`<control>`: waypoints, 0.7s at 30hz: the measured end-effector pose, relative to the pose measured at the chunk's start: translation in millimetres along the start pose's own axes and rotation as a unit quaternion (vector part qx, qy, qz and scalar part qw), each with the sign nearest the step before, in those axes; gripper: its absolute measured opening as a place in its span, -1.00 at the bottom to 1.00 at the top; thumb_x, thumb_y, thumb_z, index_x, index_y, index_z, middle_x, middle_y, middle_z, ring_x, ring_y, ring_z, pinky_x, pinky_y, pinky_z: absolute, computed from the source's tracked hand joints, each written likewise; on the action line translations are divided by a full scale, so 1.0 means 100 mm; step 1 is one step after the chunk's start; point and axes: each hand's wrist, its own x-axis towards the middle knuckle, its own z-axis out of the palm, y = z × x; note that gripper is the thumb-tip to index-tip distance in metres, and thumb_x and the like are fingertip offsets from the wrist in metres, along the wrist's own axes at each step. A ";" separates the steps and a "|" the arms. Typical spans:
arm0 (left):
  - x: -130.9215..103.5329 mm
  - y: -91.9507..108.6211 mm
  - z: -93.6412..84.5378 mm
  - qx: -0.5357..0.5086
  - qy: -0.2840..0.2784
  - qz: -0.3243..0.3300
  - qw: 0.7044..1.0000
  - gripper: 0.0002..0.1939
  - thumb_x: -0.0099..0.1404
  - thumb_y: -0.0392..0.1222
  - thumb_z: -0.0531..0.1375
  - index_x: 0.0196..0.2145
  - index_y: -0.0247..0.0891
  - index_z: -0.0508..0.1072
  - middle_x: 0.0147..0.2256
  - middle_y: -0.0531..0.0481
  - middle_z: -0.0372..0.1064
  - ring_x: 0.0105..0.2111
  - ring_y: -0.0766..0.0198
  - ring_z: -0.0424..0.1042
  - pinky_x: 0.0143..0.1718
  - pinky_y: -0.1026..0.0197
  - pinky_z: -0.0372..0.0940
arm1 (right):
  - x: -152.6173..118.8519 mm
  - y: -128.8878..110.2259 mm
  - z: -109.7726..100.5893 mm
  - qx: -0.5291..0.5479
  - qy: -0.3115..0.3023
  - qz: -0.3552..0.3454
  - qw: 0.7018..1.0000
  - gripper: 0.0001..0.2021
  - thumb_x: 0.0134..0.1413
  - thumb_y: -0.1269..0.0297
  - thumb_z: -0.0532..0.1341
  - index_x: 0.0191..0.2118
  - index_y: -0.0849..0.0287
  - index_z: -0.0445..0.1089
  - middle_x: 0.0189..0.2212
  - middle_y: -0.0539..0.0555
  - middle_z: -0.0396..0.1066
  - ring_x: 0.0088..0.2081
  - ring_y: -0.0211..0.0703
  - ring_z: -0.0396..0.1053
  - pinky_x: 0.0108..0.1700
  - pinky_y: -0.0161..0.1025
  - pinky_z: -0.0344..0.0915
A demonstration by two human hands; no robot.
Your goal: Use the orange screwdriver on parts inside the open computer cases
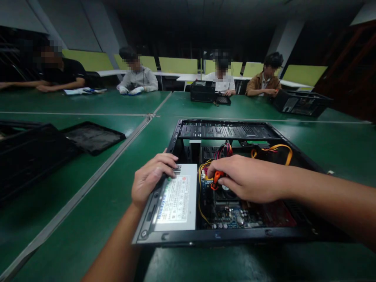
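An open black computer case point(232, 235) lies on its side in front of me. My left hand point(154, 176) rests on its left edge, with fingers apart over the top of the silver power supply point(182, 199). Inside the case, my right hand point(249, 178) has its thumb and fingers closed on an orange-handled tool point(216, 180) above the motherboard point(235, 217), beside a black fan. The tool's lower end cannot be made out. Yellow wires run between the power supply and the board, and a yellow-orange cable point(289, 152) loops at the back right.
On the green table point(117, 196), another black case point(35, 156) and a flat black panel point(94, 137) lie at the left. Across the table sit several people; black cases point(202, 92) stand before two of them. A grey seam point(96, 168) crosses the tabletop.
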 end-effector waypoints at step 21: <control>-0.01 0.07 0.04 0.018 0.020 -0.031 0.999 -0.53 0.40 0.06 0.05 -0.49 -0.26 0.54 -0.35 -0.16 0.48 -0.15 0.00 0.43 0.14 -0.12 0.19 | 0.00 -0.06 -0.14 -0.024 0.010 0.030 0.999 -0.70 0.28 0.43 0.10 0.08 0.17 0.37 -0.08 0.17 0.51 -0.05 0.00 0.45 0.01 -0.12 0.28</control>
